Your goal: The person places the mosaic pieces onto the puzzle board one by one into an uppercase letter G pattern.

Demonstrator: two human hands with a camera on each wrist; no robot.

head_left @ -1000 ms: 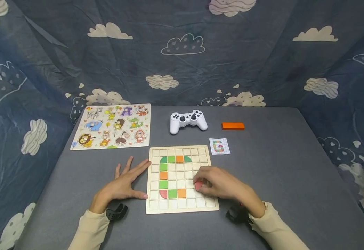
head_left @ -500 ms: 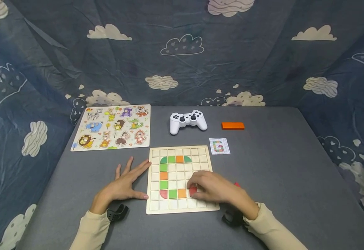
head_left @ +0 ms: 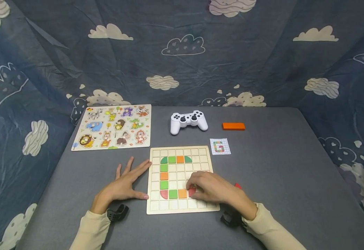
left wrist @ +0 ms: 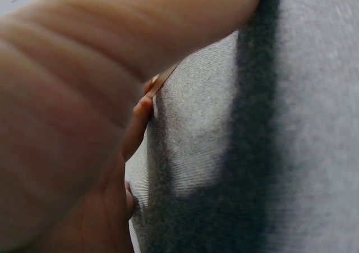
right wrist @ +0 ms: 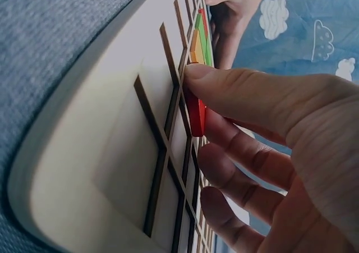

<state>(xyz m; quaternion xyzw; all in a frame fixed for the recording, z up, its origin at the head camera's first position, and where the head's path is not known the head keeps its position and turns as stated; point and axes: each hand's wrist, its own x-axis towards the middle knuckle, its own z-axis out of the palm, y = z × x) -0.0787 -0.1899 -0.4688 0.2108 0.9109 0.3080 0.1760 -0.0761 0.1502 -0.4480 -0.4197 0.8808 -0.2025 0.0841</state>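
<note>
A wooden grid board [head_left: 183,207] lies on the table with green, orange and red tiles set in a C-like outline. My right hand [head_left: 214,187] pinches a red tile [right wrist: 197,115] between thumb and fingers. That tile is low over the board's lower row, right beside an orange tile [head_left: 182,193]. A rounded red tile [head_left: 163,194] fills the lower left corner of the outline. My left hand [head_left: 120,186] is spread on the table, thumb and index fingertip at the board's left edge. In the left wrist view, its thumb [left wrist: 129,28] fills the upper left.
A pattern card [head_left: 220,146] lies beyond the board's right corner. Behind are a white game controller [head_left: 188,121], an orange block [head_left: 233,126] and an animal puzzle board [head_left: 111,127] on the left. A red piece [head_left: 237,185] shows partly behind my right wrist.
My right hand has moved left and slightly toward me with the red tile, ending beside the orange tile. In the last half second it has barely shifted. My left hand has stayed put.
</note>
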